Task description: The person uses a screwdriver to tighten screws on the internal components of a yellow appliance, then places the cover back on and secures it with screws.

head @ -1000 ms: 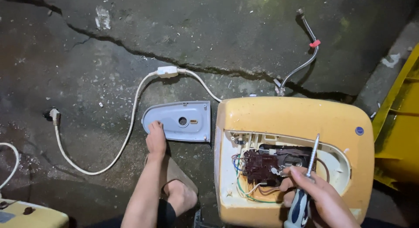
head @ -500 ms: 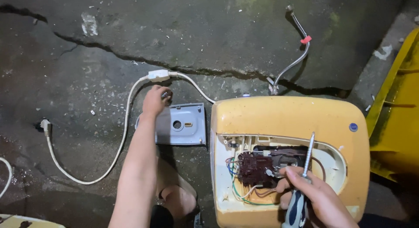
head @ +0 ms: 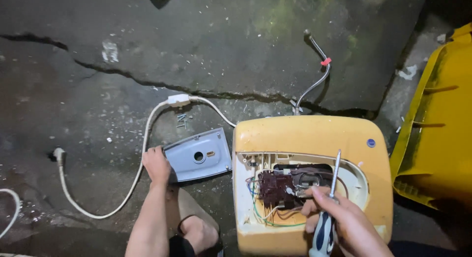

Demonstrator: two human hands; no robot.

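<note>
A yellow water heater lies on the concrete floor with its lower panel off, showing a dark red circuit part and coloured wires. My right hand rests at that opening and grips a screwdriver with a blue and white handle, its shaft pointing up. My left hand holds the left edge of the removed grey cover plate, which lies on the floor left of the heater.
A white power cord loops across the floor to a plug. A few screws lie near the cord. A metal hose rises behind the heater. A yellow bin stands at right. My sandalled foot is below.
My left hand moved from near the cord back down to the cover plate's left edge and the plate now lies tilted. The right hand with the screwdriver stayed at the opening.
</note>
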